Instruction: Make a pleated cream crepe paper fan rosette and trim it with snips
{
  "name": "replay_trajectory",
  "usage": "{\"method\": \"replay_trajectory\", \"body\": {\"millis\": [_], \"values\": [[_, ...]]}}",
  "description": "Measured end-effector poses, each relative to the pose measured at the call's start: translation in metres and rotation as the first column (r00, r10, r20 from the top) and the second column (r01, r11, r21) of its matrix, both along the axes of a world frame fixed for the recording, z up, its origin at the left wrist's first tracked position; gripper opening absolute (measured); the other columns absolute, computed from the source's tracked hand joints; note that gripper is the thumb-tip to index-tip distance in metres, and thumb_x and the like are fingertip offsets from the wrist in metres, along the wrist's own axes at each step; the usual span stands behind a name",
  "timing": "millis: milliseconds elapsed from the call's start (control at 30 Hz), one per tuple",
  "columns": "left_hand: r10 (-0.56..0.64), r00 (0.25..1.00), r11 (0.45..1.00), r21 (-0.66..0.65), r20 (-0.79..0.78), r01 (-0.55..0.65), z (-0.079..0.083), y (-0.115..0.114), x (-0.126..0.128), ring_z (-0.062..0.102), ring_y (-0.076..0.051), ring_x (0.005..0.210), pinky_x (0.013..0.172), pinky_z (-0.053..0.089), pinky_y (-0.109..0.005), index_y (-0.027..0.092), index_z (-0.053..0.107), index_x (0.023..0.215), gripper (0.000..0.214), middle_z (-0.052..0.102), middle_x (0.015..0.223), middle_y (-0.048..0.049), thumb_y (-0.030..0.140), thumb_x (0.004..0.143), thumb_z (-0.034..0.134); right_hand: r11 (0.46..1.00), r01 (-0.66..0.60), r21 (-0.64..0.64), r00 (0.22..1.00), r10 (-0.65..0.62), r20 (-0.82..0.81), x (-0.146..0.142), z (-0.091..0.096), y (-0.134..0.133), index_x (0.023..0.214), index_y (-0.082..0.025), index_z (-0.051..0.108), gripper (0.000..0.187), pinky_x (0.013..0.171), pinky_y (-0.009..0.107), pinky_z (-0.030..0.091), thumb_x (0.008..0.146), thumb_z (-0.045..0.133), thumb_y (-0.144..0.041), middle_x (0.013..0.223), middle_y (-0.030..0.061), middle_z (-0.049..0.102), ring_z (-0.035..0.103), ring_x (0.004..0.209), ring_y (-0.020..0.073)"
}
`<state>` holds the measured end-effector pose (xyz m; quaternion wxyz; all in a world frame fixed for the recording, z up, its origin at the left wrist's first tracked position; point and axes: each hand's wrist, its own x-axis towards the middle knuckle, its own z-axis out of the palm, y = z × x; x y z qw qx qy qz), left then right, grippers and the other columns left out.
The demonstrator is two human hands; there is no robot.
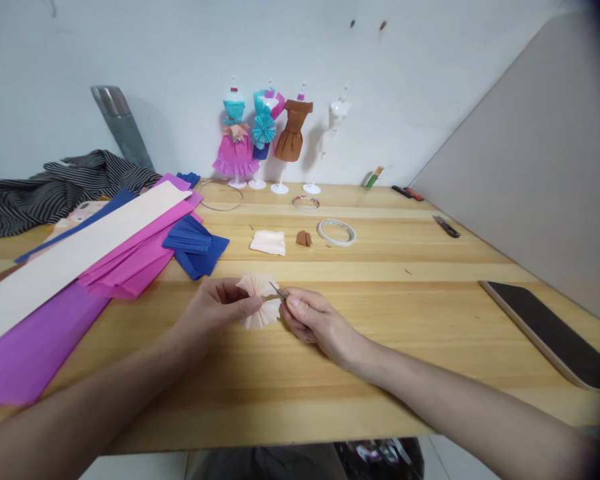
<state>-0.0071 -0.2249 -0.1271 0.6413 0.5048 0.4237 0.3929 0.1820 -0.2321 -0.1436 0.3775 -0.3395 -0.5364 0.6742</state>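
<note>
At your twelve o'clock, four small dress forms (293, 132) stand in a row before the wall (170, 47), the third from your left in brown, the rightmost white. Toward your eleven, you have a grey-green bottle (124, 130) behind a striped cloth (93, 175), with pleated blue paper (189, 241) nearer you. Long purple, pink and cream paper sheets (97, 250) overlap at your ten. Just past your twelve lies a white tape roll (350, 237). At your one, you'll find a utility knife (447, 227); at your two, a flat, dark-topped slab (555, 333) with a pale edge.
</note>
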Motion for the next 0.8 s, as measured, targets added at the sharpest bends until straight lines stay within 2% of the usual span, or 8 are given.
{"method": "replay_trajectory", "body": {"millis": [167, 500, 800], "values": [[0.021, 0.999, 1.0, 0.015, -0.028, -0.02, 0.0014, 0.0001, 0.0007, 0.061, -0.015, 0.064, 0.059, 0.043, -0.023, 0.014, 0.075, 0.074, 0.022, 0.073, 0.072, -0.0043, 0.035, 0.067, 0.076, 0.999, 0.015, -0.044, 1.0, -0.016, -0.021, -0.0003, 0.0019, 0.0003, 0.061, -0.019, 0.042, 0.042, 0.04, 0.024, 0.011, 0.08, 0.057, -0.054, 0.049, -0.0077, 0.029, 0.02, 0.042, 0.0064], [0.084, 0.996, 0.996, 0.001, -0.035, -0.084, 0.0059, -0.0004, -0.0003, 0.062, -0.016, 0.064, 0.061, 0.045, -0.025, 0.014, 0.075, 0.075, 0.024, 0.073, 0.072, -0.0051, 0.037, 0.066, 0.076, 0.994, -0.028, -0.107, 0.999, 0.024, -0.044, 0.0007, 0.0042, 0.0018, 0.066, -0.018, 0.045, 0.04, 0.039, 0.022, 0.01, 0.078, 0.058, -0.054, 0.05, -0.0079, 0.029, 0.02, 0.042, 0.0059], [0.002, 0.999, 1.0, 0.001, -0.038, -0.002, 0.001, 0.0011, -0.0008, 0.061, -0.015, 0.063, 0.059, 0.043, -0.023, 0.014, 0.075, 0.076, 0.023, 0.073, 0.073, -0.0051, 0.035, 0.068, 0.075, 0.994, -0.035, -0.099, 0.999, 0.033, -0.022, 0.002, 0.0036, 0.0018, 0.069, -0.017, 0.048, 0.041, 0.04, 0.024, 0.011, 0.078, 0.057, -0.056, 0.051, -0.0078, 0.031, 0.022, 0.042, 0.006]]}}
